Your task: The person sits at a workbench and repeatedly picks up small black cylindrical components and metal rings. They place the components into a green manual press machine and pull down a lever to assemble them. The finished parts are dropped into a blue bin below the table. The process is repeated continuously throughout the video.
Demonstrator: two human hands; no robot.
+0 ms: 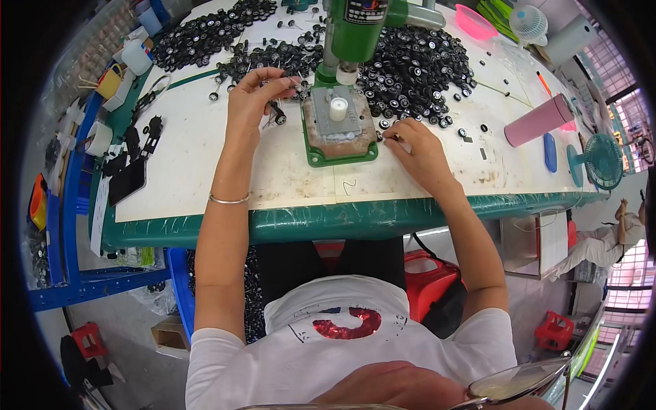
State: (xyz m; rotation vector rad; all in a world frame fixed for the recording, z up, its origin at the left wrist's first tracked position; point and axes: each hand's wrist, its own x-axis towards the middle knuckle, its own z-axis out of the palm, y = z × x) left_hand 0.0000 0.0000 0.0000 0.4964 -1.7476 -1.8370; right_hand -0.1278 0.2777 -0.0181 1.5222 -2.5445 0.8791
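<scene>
My left hand (254, 97) is raised over the table left of a green press (339, 102), fingertips pinched on a thin metal axle. A finished axle with small black wheels (277, 113) lies just below it. My right hand (417, 149) rests on the table right of the press base, fingertips pinched on a small black wheel near the base's edge. A white cylinder (339, 108) stands on the press's grey plate.
Heaps of small black wheels (417, 65) spread behind the press and at the back left (205, 31). A pink tumbler (540, 119), a teal fan (604, 160), a pink bowl (475, 22), a black phone (127, 181) and tape rolls sit along the table's sides.
</scene>
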